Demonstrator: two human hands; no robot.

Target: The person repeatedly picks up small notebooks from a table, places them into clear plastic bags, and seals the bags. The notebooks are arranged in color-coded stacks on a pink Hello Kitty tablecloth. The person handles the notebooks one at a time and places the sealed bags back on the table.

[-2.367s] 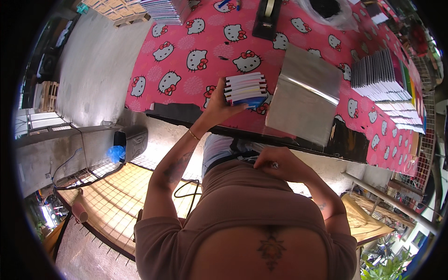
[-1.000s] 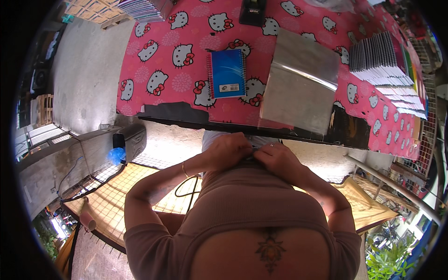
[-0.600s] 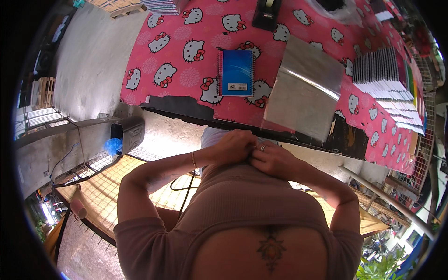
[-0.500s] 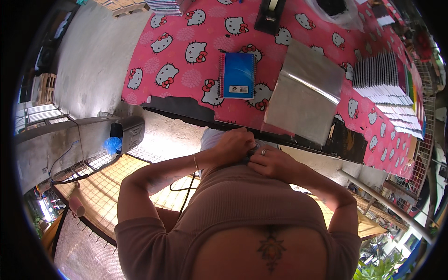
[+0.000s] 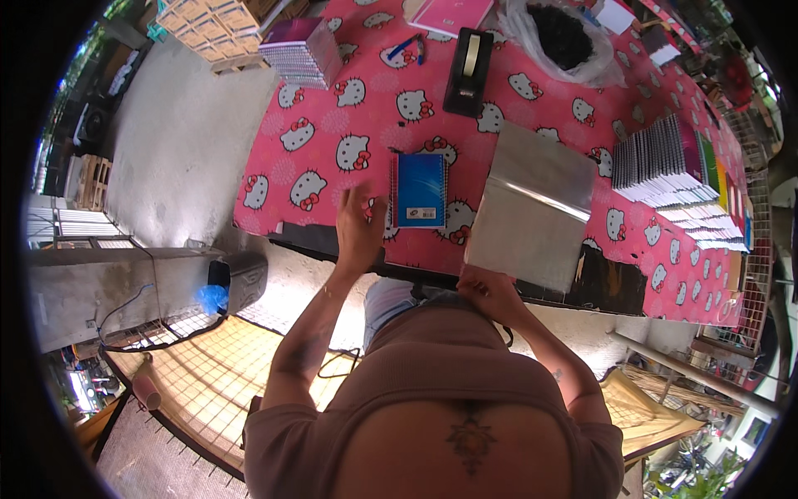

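My left hand (image 5: 360, 229) is over the near part of the pink table, its fingers raised and apart with nothing in them. Just right of it lies a small blue spiral notebook (image 5: 421, 187) with a white label. Further right, a stack of clear plastic sleeves (image 5: 532, 208) lies aslant and reflects the light. My right hand (image 5: 492, 295) is low at the table's front edge, by the near left corner of the sleeves. Its fingers are curled; whatever they hold, if anything, is hidden.
A black tape dispenser (image 5: 468, 75) stands behind the notebook, with blue pens (image 5: 405, 46) to its left. Stacked notebooks stand at the far left (image 5: 301, 54) and right (image 5: 665, 166). A plastic bag (image 5: 561, 41) with black contents sits at the back. The table's front edge (image 5: 332, 241) is worn.
My hands have parted from in front of my waist. The left has risen over the table beside the notebook; the right has moved slightly right to the table edge. More of the table's back shows.
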